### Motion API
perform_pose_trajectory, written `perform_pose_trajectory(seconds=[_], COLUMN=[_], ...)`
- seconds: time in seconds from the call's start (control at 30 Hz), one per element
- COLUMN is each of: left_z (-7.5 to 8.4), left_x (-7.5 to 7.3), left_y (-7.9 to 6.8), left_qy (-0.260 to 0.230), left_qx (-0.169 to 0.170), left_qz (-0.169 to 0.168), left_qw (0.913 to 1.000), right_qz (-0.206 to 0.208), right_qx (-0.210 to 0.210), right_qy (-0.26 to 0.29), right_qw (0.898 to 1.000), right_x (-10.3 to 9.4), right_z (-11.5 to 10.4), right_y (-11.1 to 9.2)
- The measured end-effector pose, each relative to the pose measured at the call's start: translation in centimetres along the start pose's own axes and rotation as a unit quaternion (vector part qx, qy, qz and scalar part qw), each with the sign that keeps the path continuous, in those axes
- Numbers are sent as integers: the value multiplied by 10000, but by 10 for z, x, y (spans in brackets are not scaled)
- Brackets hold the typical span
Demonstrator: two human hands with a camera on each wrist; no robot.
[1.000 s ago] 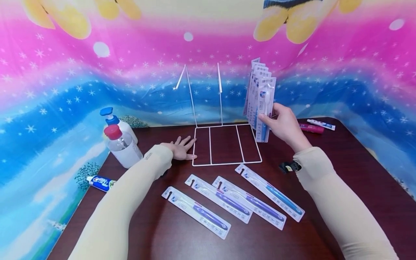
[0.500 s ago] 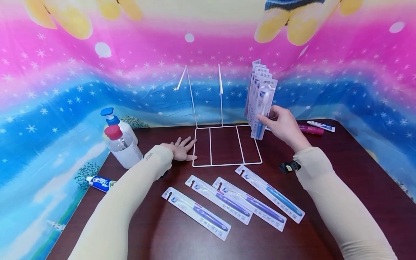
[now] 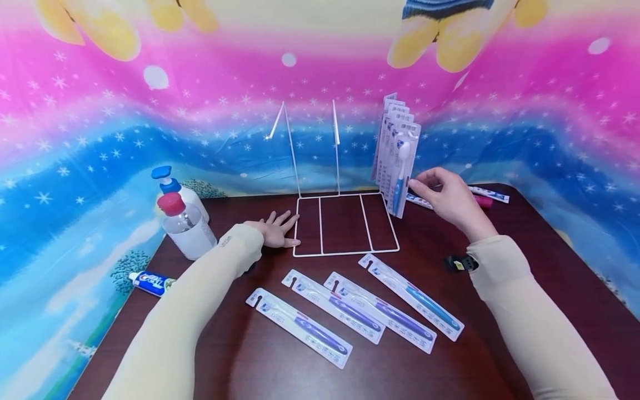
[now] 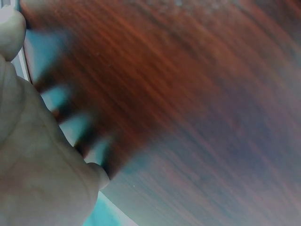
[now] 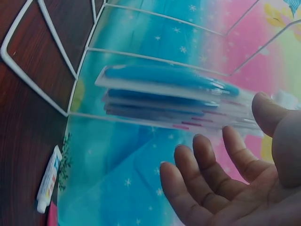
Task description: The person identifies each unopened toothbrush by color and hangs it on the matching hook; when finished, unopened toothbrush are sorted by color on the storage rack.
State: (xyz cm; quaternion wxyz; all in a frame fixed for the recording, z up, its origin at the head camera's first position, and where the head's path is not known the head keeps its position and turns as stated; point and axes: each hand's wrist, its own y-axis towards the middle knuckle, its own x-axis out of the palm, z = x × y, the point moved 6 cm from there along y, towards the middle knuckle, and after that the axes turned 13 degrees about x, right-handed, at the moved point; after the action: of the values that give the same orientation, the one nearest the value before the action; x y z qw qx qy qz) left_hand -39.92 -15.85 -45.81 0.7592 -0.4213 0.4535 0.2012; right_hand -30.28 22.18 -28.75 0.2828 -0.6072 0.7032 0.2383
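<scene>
A white wire rack [image 3: 346, 254] stands on the table, its upright prongs toward the backdrop. From its right prong hang several packaged toothbrushes [image 3: 401, 166], one behind another, the front one with a blue handle. Just right of that front pack is my right hand [image 3: 450, 203], its fingers loosely bent and apart from the pack. In the right wrist view, the thumb and fingers of this right hand [image 5: 235, 188] are spread beside the hanging packs [image 5: 169, 84]. My left hand [image 3: 275, 229] lies with fingers spread on the table, fingertips touching the rack's left side.
Several packaged toothbrushes [image 3: 300, 328] lie on the table [image 3: 280, 383] in front of the rack. Two pump bottles [image 3: 192, 233] and a blue toothpaste tube [image 3: 152, 282] are at the left. More tubes [image 3: 490, 194] lie back right. A patterned cloth backdrop [image 3: 225, 150] closes the rear.
My right hand has let go of the front toothbrush pack and moved slightly right. That pack, gripped by its edge before, now hangs from the prong. The left hand stays put.
</scene>
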Motion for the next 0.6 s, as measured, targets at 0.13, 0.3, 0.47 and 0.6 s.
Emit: perform_pose_trajectory(seconds=[0.13,0.3,0.47,0.6], left_z=[1,1,-4,-6], left_x=[-1,-2,-2,1], left_y=[-2,-3,0,4], left_qy=[43,70,34,70], left_qx=[64,104,57,0], left_qz=[40,69,72,7], left_qw=[10000,9999,10000,10000], right_qz=[-137,-575,-1209,-1576], right_qx=[221,202,24,-84], right_qy=[-270,-1046,-1872,-2231], right_qw=[9993,9926,9749,9619], right_x=[-6,0,32,65], right_z=[13,31,50,61], right_y=[-13,-31,-53,-74])
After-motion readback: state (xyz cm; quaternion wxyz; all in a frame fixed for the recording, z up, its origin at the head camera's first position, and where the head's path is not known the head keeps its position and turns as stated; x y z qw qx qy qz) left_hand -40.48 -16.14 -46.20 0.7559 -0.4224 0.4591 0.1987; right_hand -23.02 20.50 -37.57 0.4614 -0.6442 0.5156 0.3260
